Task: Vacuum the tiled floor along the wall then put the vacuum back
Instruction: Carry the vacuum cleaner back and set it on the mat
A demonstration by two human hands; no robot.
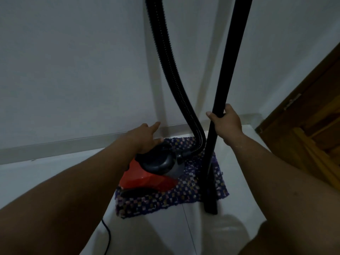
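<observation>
A red and grey canister vacuum [156, 170] sits on a purple checkered mat [171, 197] by the white wall. Its ribbed black hose [171, 70] rises from the canister's front and leaves the top of the frame. My right hand [225, 122] grips the black wand [220, 100], which stands nearly upright with its lower end on the floor at the mat's right edge. My left hand [147, 136] rests on the top of the canister with fingers extended, index finger pointing toward the wall.
White tiled floor [55, 177] runs along a grey skirting [73, 144]. A brown wooden door [312, 107] stands at the right, with yellowish sticks [312, 153] leaning beside it. A black power cord [107, 234] trails over the floor at the bottom.
</observation>
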